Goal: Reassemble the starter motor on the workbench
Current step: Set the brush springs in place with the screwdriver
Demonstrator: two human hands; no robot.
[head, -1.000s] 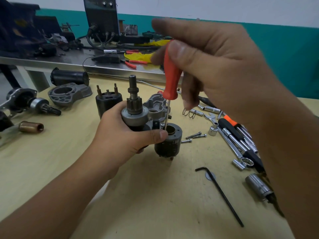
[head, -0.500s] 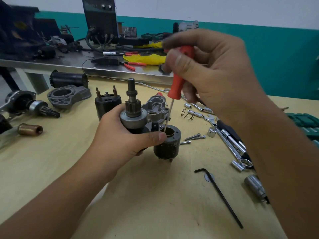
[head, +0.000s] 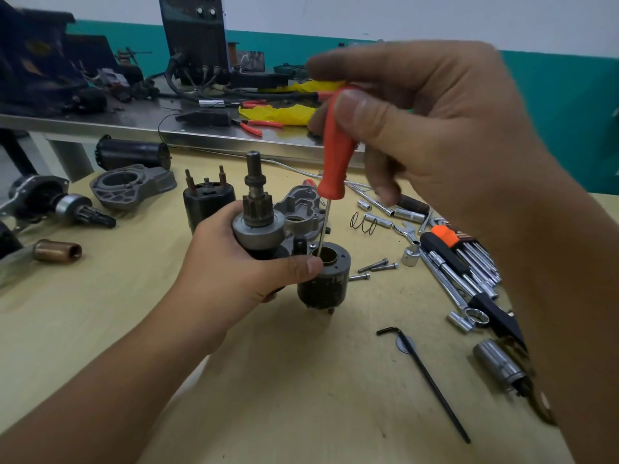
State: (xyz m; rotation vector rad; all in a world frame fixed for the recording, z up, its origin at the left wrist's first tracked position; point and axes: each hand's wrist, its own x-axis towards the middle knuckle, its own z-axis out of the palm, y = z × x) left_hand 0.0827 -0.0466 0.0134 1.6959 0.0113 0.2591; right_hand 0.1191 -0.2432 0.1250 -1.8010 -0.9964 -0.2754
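Observation:
My left hand (head: pixel 234 266) grips the starter drive assembly (head: pixel 258 226), its pinion gear and shaft pointing up, with the thumb against a dark solenoid cylinder (head: pixel 326 276) standing beside it. My right hand (head: pixel 428 128) pinches a small red-handled screwdriver (head: pixel 336 152) between thumb and fingers. Its thin blade points down into the brass-lined bore on top of the solenoid. A grey aluminium housing (head: pixel 301 212) lies just behind the assembly.
On the yellow bench (head: pixel 301 380) lie a black hex key (head: pixel 425 380), sockets and wrenches (head: pixel 452 262) at right, three bolts (head: pixel 373 266), a spring (head: pixel 363 224), another solenoid (head: pixel 204 199), a nose housing (head: pixel 130 184), a brass bushing (head: pixel 58 251). A cluttered steel table (head: pixel 134 128) stands behind.
My right hand rocked the red screwdriver's handle to the right, then back nearly upright, with the tip kept at the solenoid's top. My left hand kept its hold on the assembly.

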